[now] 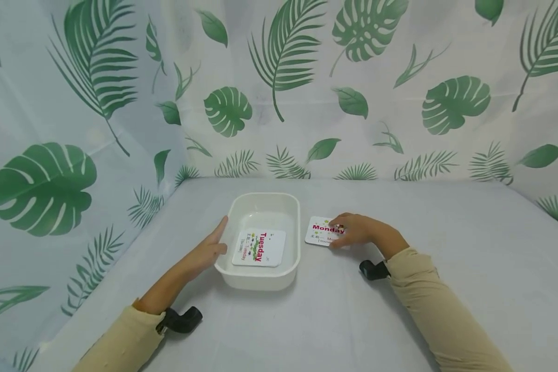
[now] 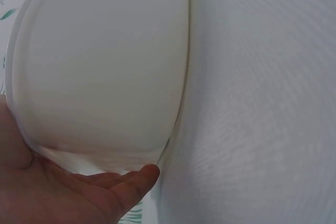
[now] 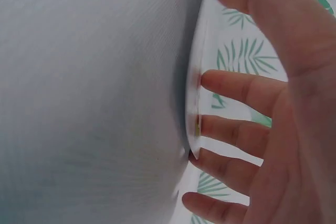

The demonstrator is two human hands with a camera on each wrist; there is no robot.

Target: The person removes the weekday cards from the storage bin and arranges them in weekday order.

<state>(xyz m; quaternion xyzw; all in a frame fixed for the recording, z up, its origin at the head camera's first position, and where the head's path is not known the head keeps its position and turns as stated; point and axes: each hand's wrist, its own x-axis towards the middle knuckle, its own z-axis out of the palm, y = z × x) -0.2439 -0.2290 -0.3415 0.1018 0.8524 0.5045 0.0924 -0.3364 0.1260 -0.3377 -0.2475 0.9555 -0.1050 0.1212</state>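
Note:
A white plastic basin (image 1: pixel 260 282) stands on the table, and inside it lies a white card reading "Tuesday" (image 1: pixel 274 248), turned sideways. My left hand (image 1: pixel 200 256) holds the basin's left side, thumb over the rim and fingers along the outer wall. The left wrist view shows those fingers (image 2: pixel 131 187) against the wall; the thumb's tip is hidden there. Right of the basin lies a "Monday" card (image 1: pixel 317 235). My right hand (image 1: pixel 360 230) grips its right part, the thumb at the near edge. In the right wrist view the fingertips (image 3: pixel 210 78) meet the card (image 3: pixel 194 87), seen edge-on.
A pale cloth covers the table (image 1: pixel 325 320). Leaf-printed curtains (image 1: pixel 307 103) rise along the back and left side. A black wrist mount (image 1: pixel 183 320) sits under the left forearm and another wrist mount (image 1: pixel 373 269) beside the right cuff.

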